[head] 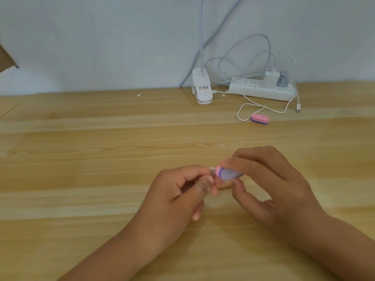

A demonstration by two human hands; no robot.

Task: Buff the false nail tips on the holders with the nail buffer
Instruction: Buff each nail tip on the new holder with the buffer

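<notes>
Lilac nail buffer (229,173) in right hand's (272,185) fingers, against left hand's (176,195) nail tip (212,169)

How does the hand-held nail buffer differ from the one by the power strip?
The held buffer is pinched in the right hand; the spare buffer lies untouched on the table. The held buffer shows lilac, the spare buffer pink on top. Both have pink and purple layers.

Over the near middle of the desk (81,159), the left hand (178,199) is just left of the right hand (269,185). The right holds a buffer (228,173) against the nail tip (212,169) pinched in the left. A second buffer (260,119) lies farther back and right, beside a cable (246,102) loop. Behind it, along the back edge, a power strip (261,91) lies right of a clamp (202,89).
</notes>
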